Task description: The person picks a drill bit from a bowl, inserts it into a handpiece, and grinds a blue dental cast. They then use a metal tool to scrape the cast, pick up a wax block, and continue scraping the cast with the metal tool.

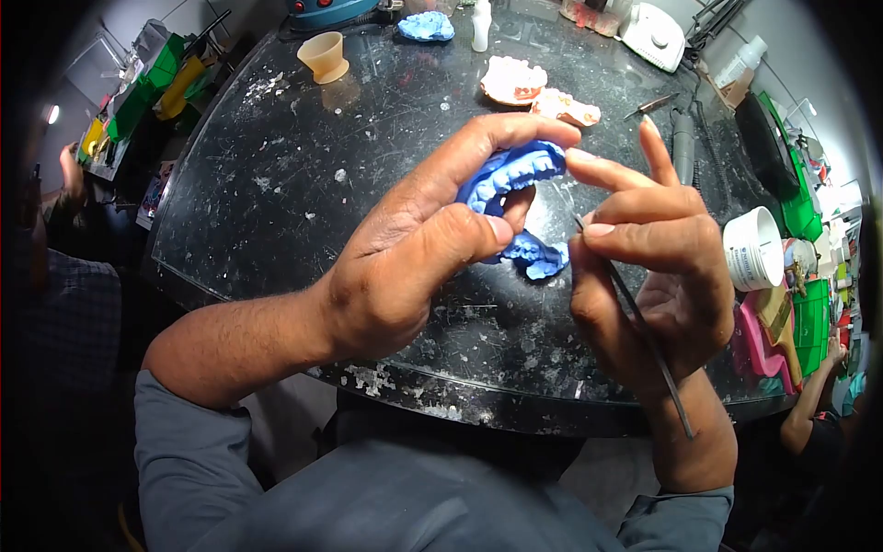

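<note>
My left hand grips a blue horseshoe-shaped dental cast, thumb on the near side and fingers curled over its back. Tooth shapes line its upper arm, and blue material also shows below the thumb. In my right hand, a thin dark metal hand tool is pinched between thumb and fingers. The upper end of the tool points at the gap in the cast, while its long shaft slants down across the wrist. A right fingertip is right at the cast's upper end.
Two pale dental casts lie beyond my hands on the scratched black table. Farther back are a beige cup, a blue lump and a white bottle. At right stand a white tub and green bins.
</note>
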A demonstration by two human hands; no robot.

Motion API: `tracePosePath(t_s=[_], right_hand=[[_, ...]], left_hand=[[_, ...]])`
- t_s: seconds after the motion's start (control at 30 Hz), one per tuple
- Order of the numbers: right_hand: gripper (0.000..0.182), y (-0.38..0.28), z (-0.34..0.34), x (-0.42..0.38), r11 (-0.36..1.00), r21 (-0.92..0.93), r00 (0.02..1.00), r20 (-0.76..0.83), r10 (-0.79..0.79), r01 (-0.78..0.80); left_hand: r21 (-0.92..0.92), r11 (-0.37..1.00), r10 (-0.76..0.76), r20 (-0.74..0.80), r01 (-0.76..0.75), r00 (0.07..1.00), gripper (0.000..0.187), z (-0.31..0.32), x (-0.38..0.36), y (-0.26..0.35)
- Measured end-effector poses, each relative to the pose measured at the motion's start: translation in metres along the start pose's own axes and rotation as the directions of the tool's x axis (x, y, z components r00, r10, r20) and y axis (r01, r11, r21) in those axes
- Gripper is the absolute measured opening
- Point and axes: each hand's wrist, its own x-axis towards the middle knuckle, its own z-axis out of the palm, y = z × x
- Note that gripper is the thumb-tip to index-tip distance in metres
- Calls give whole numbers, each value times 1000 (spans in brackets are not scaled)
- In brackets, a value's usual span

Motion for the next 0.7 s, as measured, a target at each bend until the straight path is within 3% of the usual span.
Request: tracePosePath(t_s=[0.2, 0.3, 0.37, 0.6, 0.7], right_hand=[[30, 0, -1, 0, 1000, -13, 1000, 0, -1, 1], [29, 0, -3, 1, 1000, -14, 1000, 2, 4, -4], [29, 0, -3, 1, 1000, -8, 1000, 0, 7, -7], [23, -6, -5, 2, 1000, -29, 1000, -9, -6, 6], [21, -6, -5, 2, 999, -2, 999, 5, -38, 38]], left_hand=[[-162, 986, -30, 5, 30, 1000, 84, -1, 1, -6], [-429, 896, -92, 66, 112, 994, 86, -1, 2, -6], [-368, 924, -91, 59, 106, 994, 86, -1, 2, -4], [113, 989, 96, 39, -100, 995, 81, -5, -1, -4], [113, 990, 83, 47, -88, 995, 81, -8, -3, 2]])
